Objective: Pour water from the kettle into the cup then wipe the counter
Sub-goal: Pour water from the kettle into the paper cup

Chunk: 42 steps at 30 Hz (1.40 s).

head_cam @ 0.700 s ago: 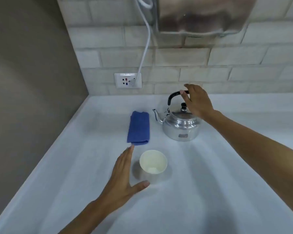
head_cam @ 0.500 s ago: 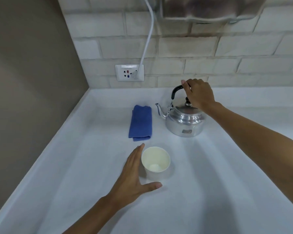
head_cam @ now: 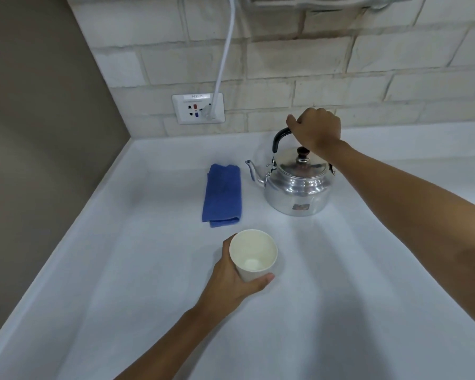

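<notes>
A shiny metal kettle with a black arched handle stands on the white counter, spout pointing left. My right hand is closed around the top of that handle. Nearer to me stands a white paper cup, upright and looking empty inside. My left hand wraps around its left and front side, thumb under the front. A folded blue cloth lies flat to the left of the kettle, beyond the cup.
A wall socket with a white cable plugged in sits on the brick back wall. A grey-brown side wall bounds the counter on the left. A metal fixture hangs at the top edge.
My left hand moved from flat on the counter beside the cup to closed around it. My right hand's fingers closed over the kettle handle. The view shifted closer.
</notes>
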Each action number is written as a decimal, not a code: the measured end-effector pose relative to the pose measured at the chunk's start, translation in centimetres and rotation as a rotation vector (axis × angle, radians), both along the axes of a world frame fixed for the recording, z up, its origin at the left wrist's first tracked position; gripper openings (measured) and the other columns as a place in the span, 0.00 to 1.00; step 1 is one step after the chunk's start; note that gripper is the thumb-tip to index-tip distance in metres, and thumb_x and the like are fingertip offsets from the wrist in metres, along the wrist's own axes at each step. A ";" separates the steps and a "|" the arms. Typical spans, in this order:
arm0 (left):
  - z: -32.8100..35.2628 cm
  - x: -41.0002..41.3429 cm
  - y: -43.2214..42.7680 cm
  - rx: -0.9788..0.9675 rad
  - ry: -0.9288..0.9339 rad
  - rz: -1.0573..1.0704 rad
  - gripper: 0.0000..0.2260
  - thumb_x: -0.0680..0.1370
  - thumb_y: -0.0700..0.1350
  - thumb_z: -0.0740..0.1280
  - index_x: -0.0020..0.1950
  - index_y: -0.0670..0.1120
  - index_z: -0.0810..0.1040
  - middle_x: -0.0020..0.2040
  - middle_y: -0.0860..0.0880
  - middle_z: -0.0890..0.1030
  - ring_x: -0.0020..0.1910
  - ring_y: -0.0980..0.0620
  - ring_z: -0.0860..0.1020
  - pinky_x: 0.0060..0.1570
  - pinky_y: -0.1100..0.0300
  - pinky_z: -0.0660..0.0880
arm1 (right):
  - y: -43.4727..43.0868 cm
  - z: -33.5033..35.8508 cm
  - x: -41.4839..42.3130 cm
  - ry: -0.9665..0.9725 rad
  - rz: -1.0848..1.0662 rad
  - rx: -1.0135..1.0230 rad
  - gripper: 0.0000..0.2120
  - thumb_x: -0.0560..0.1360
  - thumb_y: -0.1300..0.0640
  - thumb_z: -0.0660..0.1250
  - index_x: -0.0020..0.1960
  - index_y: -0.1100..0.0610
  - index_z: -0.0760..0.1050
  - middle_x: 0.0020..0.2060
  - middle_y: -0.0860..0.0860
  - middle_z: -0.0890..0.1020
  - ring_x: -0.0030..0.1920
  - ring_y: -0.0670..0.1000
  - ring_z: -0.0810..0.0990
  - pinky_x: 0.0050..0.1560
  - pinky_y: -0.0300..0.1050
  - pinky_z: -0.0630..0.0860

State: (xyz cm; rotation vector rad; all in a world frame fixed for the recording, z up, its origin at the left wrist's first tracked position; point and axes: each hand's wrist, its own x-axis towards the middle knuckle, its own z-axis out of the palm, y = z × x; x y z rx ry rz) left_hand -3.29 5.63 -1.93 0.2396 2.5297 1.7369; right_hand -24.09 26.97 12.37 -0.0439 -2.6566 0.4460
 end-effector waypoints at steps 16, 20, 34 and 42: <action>-0.5 -0.3 0.4 0.064 0.050 0.045 0.35 0.63 0.47 0.78 0.62 0.55 0.60 0.56 0.59 0.71 0.55 0.63 0.71 0.48 0.81 0.66 | 0.3 2.2 4.4 0.045 0.071 -0.051 0.23 0.70 0.52 0.60 0.20 0.56 0.55 0.17 0.50 0.59 0.21 0.51 0.57 0.26 0.41 0.57; -0.3 -0.2 0.5 0.089 0.057 0.076 0.36 0.64 0.47 0.77 0.64 0.52 0.59 0.58 0.53 0.71 0.57 0.56 0.71 0.50 0.78 0.69 | 0.5 3.9 6.6 0.065 0.111 -0.017 0.21 0.69 0.52 0.61 0.21 0.56 0.57 0.18 0.51 0.59 0.23 0.52 0.57 0.27 0.43 0.57; -0.4 -0.3 0.6 0.018 0.080 0.087 0.35 0.65 0.51 0.77 0.65 0.50 0.61 0.59 0.52 0.72 0.58 0.52 0.72 0.51 0.66 0.69 | -0.2 6.6 13.5 0.251 0.325 0.340 0.16 0.65 0.54 0.57 0.23 0.57 0.55 0.18 0.53 0.55 0.24 0.52 0.53 0.27 0.39 0.51; -0.2 -0.3 0.5 -0.010 0.075 0.106 0.35 0.64 0.52 0.77 0.65 0.49 0.63 0.60 0.49 0.74 0.58 0.50 0.73 0.53 0.61 0.70 | -1.8 7.4 15.1 0.303 0.363 0.482 0.14 0.64 0.56 0.56 0.24 0.57 0.54 0.22 0.55 0.53 0.28 0.51 0.52 0.28 0.39 0.47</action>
